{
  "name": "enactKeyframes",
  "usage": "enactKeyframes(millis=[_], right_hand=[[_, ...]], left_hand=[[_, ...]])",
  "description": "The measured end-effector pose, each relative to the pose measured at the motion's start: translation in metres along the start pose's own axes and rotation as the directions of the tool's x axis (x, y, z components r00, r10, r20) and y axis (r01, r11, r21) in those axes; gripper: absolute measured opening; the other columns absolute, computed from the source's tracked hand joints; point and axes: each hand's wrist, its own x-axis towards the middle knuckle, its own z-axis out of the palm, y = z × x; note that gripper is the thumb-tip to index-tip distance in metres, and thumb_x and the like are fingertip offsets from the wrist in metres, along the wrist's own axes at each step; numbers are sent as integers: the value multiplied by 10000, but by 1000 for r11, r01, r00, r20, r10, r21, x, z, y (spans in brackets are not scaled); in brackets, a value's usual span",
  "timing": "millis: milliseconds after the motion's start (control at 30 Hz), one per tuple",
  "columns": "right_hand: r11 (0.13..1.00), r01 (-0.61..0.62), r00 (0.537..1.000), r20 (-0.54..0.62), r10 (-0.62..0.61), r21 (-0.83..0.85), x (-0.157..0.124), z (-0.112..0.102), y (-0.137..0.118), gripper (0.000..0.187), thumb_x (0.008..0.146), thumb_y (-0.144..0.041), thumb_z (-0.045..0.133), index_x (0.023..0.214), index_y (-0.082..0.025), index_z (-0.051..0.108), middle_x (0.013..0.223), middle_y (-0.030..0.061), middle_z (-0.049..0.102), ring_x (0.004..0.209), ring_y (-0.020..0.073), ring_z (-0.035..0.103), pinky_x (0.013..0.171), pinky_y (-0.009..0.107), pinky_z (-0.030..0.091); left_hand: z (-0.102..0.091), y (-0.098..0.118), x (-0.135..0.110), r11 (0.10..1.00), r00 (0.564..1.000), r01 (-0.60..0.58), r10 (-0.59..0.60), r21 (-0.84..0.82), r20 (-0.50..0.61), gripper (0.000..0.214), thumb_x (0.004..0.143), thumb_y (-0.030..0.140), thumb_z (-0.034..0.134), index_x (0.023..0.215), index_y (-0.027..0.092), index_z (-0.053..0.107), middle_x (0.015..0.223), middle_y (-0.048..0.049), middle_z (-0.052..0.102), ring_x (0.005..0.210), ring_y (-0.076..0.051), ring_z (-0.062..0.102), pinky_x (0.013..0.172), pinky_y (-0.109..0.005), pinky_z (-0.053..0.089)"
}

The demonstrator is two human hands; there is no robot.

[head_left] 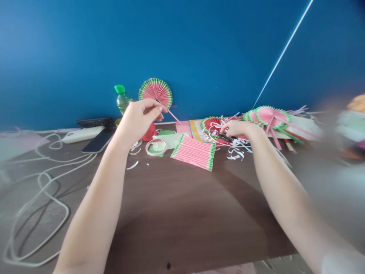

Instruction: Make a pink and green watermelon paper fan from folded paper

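Note:
My left hand (pixel 148 112) is raised over the back of the table, thumb and fingers pinched on a thin pink paper strip (pixel 173 115). Behind it, a round pleated fan (pixel 156 91), pink with a green-and-white rim, stands against the blue wall. My right hand (pixel 235 128) reaches down among white paper scraps, its fingers closed on what looks like black scissors (pixel 226 137). Between the hands, a pleated pink sheet with green edges (pixel 194 153) lies on the table. Left of that sheet is a roll of tape (pixel 156 147).
A green-capped bottle (pixel 122 98) stands at the back left, near a phone (pixel 99 140) and a white power bank (pixel 82 134). White cables (pixel 42 179) loop across the left side. More pleated fans (pixel 272 117) are piled at the right, beside a red fan (pixel 212 123).

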Motion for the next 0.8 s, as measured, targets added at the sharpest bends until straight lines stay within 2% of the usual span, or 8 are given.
enactKeyframes(millis=[133,200,267,400,567,633,733,800], right_hand=[[938,54,994,-112,-16,342,-13,-8,-3,327,714,-116,471,998,-191,615,629,6,598,564,126,540,529,227,367],[846,153,985,-143,-92,511,-18,-8,-8,214,801,-223,427,927,-187,596,636,16,577,590,130,548,547,233,382],[726,253,966,-134,-219,639,-20,-6,-15,254,859,-327,366,881,-173,567,658,31,557,589,130,529,555,243,393],[586,331,900,-60,-433,740,-20,0,-29,236,877,-326,371,928,-154,524,750,44,539,610,117,485,573,237,412],[523,301,862,8,-507,797,-23,16,-55,211,888,-364,421,925,-183,522,753,13,508,583,90,452,564,218,394],[414,237,758,100,-644,879,-21,26,-68,300,904,-433,382,917,-168,521,713,-2,481,529,72,430,508,212,354],[363,63,506,283,-815,930,-13,43,-90,426,921,-501,263,944,-154,510,709,4,486,544,90,477,504,228,360],[302,16,379,273,-884,953,-6,53,-107,487,909,-543,224,961,-151,509,743,24,518,599,125,542,515,245,386]], left_hand=[[-5,1,0,998,997,-25,21,-53,-74,177,808,279,509,828,182,655,759,-15,657,727,-113,598,736,-259,475],[-9,3,-1,997,995,-31,23,-74,-102,161,811,260,512,819,182,652,751,-11,653,713,-103,588,725,-255,475],[-14,6,-2,996,991,-31,20,-84,-130,151,814,232,505,808,178,645,748,-7,649,700,-92,576,723,-253,475],[-27,11,-6,994,992,11,-25,-109,-126,132,816,220,509,811,173,632,784,-4,649,715,-88,559,778,-276,478],[-39,2,-6,991,984,-16,-7,-129,-181,133,817,216,517,824,161,637,750,0,627,709,-86,555,777,-290,481],[-42,-2,-5,992,983,-34,10,-125,-182,140,818,207,512,818,151,641,759,-7,627,706,-82,558,763,-282,482],[-44,-3,-6,996,990,-19,5,-92,-144,148,815,206,511,808,148,648,761,-14,635,704,-84,569,751,-271,475],[-46,0,-8,999,995,11,-17,-53,-98,146,809,216,517,804,156,650,754,-11,645,712,-91,577,752,-269,463]])
